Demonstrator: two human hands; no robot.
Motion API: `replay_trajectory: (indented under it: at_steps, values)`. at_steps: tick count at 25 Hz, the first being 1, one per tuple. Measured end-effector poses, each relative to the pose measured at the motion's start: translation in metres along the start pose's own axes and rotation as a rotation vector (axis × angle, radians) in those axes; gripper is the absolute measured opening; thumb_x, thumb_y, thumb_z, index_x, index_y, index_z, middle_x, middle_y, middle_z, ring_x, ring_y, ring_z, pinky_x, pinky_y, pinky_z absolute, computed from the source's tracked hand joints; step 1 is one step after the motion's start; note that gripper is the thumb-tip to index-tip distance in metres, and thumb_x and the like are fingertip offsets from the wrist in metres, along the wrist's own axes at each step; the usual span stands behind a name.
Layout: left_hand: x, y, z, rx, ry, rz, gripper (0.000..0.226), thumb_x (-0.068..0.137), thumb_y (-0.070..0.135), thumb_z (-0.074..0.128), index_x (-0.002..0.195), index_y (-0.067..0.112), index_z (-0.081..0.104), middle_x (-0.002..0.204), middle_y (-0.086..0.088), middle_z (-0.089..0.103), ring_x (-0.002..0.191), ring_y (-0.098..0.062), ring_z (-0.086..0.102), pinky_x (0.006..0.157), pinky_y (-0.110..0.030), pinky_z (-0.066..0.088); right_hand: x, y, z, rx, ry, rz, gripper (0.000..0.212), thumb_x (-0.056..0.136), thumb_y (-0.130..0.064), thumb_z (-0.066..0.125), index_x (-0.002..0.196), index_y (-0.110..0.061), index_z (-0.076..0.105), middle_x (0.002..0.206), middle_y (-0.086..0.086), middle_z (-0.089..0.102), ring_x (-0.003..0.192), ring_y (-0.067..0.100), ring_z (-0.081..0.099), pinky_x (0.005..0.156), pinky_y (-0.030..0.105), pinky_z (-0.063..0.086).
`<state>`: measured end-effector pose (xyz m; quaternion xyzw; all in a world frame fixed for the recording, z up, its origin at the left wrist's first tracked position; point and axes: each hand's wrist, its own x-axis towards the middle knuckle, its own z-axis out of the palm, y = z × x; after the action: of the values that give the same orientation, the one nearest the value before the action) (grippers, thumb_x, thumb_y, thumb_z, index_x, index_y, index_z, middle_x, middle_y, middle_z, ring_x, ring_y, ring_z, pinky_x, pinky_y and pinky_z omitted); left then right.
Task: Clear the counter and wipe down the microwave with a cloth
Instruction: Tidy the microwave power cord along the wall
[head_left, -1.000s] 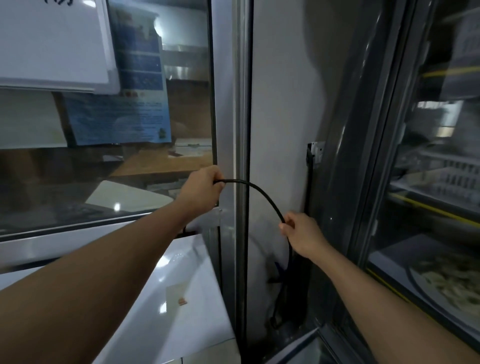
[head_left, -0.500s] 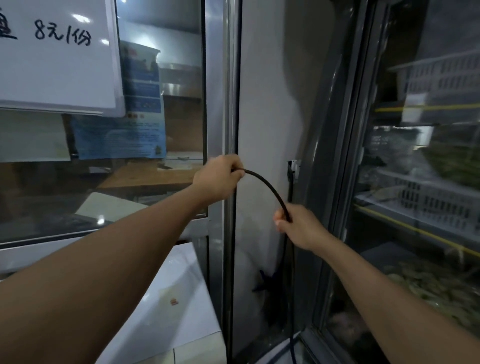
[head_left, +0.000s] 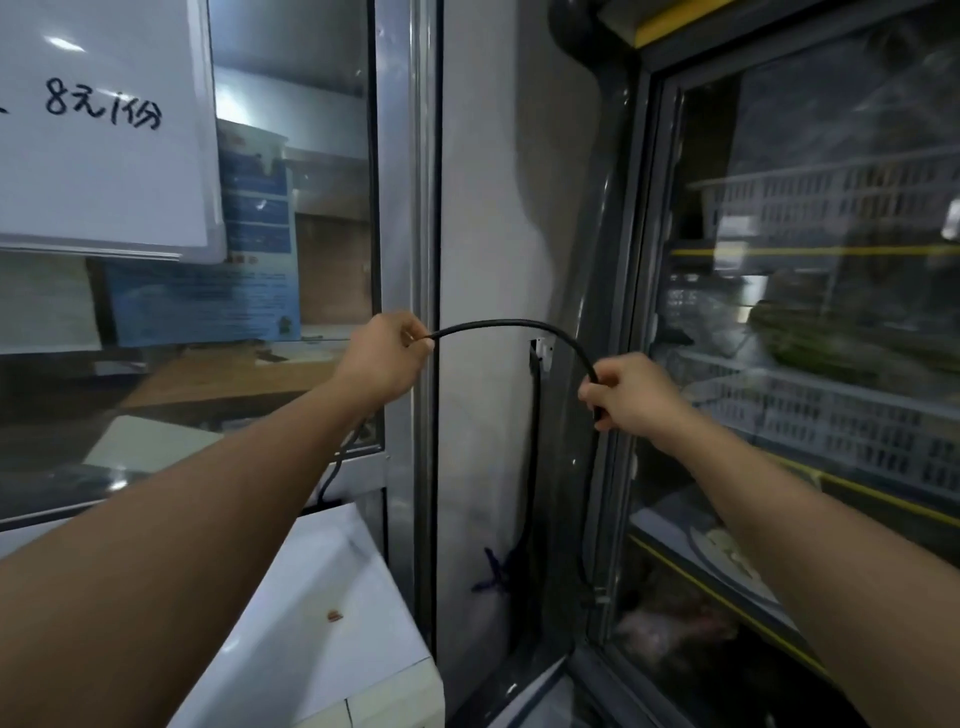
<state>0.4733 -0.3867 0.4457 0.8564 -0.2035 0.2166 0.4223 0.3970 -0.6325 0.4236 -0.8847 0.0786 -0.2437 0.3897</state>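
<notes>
A black power cable (head_left: 511, 325) arches between my two hands in front of a grey wall strip. My left hand (head_left: 382, 361) is closed on one end of the arch, near a metal window frame. My right hand (head_left: 626, 389) grips the other end, and the cable drops from it down the gap beside the fridge. Below my left arm lies the white top of the microwave (head_left: 332, 587), with a small reddish crumb (head_left: 334, 616) on it. No cloth is in sight.
A glass-door display fridge (head_left: 800, 364) with baskets and food fills the right side. A window (head_left: 291, 260) with a white price sign (head_left: 98, 130) and a blue poster is on the left. A second black cable (head_left: 532, 467) runs down the wall from a small white clip.
Both hands have risen with the cable and moved apart, so the arch is now wider and flatter. My view has tilted upward.
</notes>
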Motion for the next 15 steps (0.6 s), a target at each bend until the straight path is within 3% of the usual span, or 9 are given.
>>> replay_trajectory:
  at_steps: [4,7,10,15]
  values:
    - [-0.007,0.004,0.0,-0.021,-0.022,0.022,0.007,0.092,0.02,0.056,0.095,0.018,0.062,0.096,-0.006,0.067,0.096,-0.024,0.062,0.075,-0.027,0.045,0.001,-0.036,-0.018,0.127,0.102,0.029,0.025,0.089,-0.008,0.061,0.064,-0.013,0.058,0.069,0.006,0.056,0.063,0.016,0.057,0.047,0.024,0.054]
    - [-0.018,0.006,0.003,-0.015,-0.013,0.049,0.039,0.089,0.023,0.062,0.126,0.016,0.052,0.125,-0.006,0.058,0.114,-0.022,0.055,0.093,-0.033,0.044,-0.001,-0.056,-0.029,0.188,0.174,0.064,0.026,0.089,-0.008,0.06,0.063,-0.012,0.056,0.072,0.007,0.056,0.065,0.015,0.057,0.049,0.024,0.05]
    - [-0.035,0.007,0.012,-0.132,-0.061,0.075,0.043,0.086,0.025,0.065,0.126,0.017,0.051,0.121,-0.003,0.058,0.111,-0.018,0.055,0.091,-0.028,0.042,-0.003,-0.069,-0.036,0.218,0.226,0.1,0.026,0.088,-0.009,0.062,0.063,-0.011,0.057,0.073,0.007,0.057,0.066,0.015,0.058,0.046,0.021,0.049]
    - [-0.068,0.014,0.053,-0.384,-0.368,-0.027,0.044,0.088,0.017,0.064,0.128,0.009,0.05,0.12,-0.008,0.059,0.112,-0.019,0.056,0.093,-0.026,0.044,0.005,-0.079,-0.031,0.292,0.25,0.082,0.025,0.089,-0.008,0.061,0.064,-0.01,0.057,0.075,0.006,0.057,0.068,0.015,0.056,0.043,0.018,0.049]
